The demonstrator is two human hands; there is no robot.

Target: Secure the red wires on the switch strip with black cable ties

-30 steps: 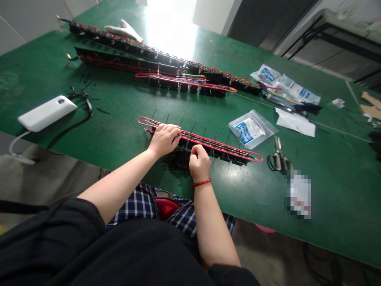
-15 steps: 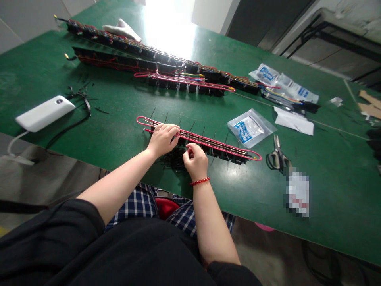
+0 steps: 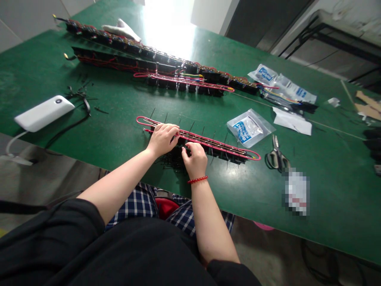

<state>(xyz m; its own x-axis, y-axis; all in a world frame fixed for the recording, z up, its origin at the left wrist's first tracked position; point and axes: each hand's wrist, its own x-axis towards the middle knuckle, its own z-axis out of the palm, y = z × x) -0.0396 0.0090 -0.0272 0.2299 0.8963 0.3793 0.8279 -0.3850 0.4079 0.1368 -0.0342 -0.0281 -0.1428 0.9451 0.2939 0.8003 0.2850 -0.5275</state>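
A long black strip lies on the green table in front of me, with red wire looped along its top and thin black cable ties sticking out along it. My left hand rests over the strip's left part, its fingers closed on the wire bundle. Beside the strip's near edge is my right hand, with a red bead bracelet on the wrist. Its thumb and forefinger are curled into a pinch; whatever they hold is too small to make out. A pile of loose black cable ties lies below both hands.
Scissors and a clear plastic bag lie to the right. A white power bank with a cable sits at the left. Longer wired strips stretch across the back, a white glove beside them.
My right hand has shifted slightly left and up toward the strip's near edge. My left hand stays in the same place on the strip.
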